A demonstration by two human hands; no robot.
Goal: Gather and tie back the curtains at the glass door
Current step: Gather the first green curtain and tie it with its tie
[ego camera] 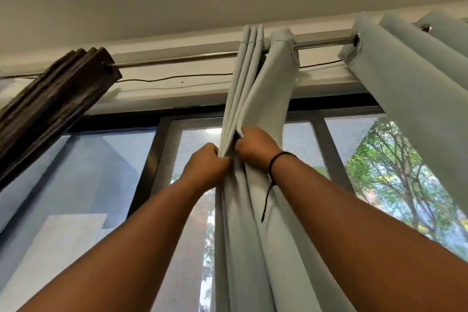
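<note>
A pale grey-green curtain [255, 83] hangs from a metal rod [177, 59] in front of the glass door [101, 172]. Its left pleats are bunched together near the middle of the rod. My left hand [206, 162] grips the gathered folds from the left. Just above and to the right, my right hand [257, 145] pinches the neighbouring fold; a black cord band sits on that wrist. More of the same curtain [410, 88] hangs spread out at the right. A dark brown curtain [48, 106] is bunched at the rod's left end.
A thin dark wire [164, 80] runs along the wall under the rod. The door's dark frame [149, 159] splits the glass into panels, with a mesh screen in the middle. Trees show outside at the right, a building at the left. The ceiling is close overhead.
</note>
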